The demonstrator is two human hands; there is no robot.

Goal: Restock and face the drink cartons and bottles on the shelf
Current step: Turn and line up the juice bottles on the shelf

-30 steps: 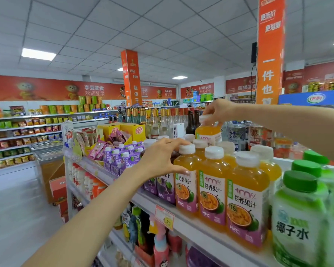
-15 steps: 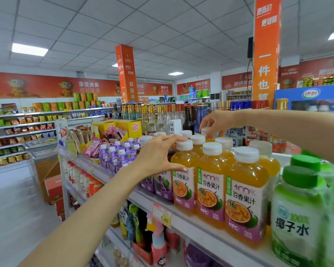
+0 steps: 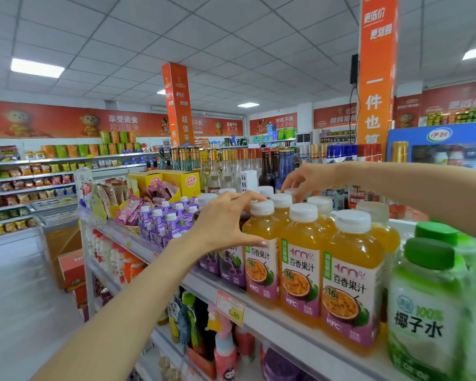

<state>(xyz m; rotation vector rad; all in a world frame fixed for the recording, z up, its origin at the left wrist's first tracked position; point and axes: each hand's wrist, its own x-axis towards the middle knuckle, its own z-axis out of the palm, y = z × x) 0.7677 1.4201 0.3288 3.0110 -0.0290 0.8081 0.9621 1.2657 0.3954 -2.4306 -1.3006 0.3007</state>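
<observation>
Down has come the right hand (image 3: pixel 305 178): the back-row orange juice bottle with a white cap (image 3: pixel 291 192), held aloft a second ago, now sits sunk among its neighbours, fingertips curled and pinching its cap. The left hand (image 3: pixel 226 220) has slid onto the front-left clear plastic passion-fruit juice bottle (image 3: pixel 261 259), fingers spread, forefinger on the cap, thumb against the label, at the white metal shelf (image 3: pixel 275 325) edge.

Printed on the orange juice bottles (image 3: pixel 302 259): "100%", "百香果汁", "16", "NFC". Just right of them, on the green-capped bottle (image 3: pixel 421 312): "100%", "椰子水". Below them, on the price tag (image 3: pixel 230 311): "4.80". Left of them, on the purple cartons (image 3: pixel 160 224): "NFC+". Behind them, on the orange pillar (image 3: pixel 375 86): "一件也"; on the blue cooler (image 3: pixel 437 136): "伊利".
</observation>
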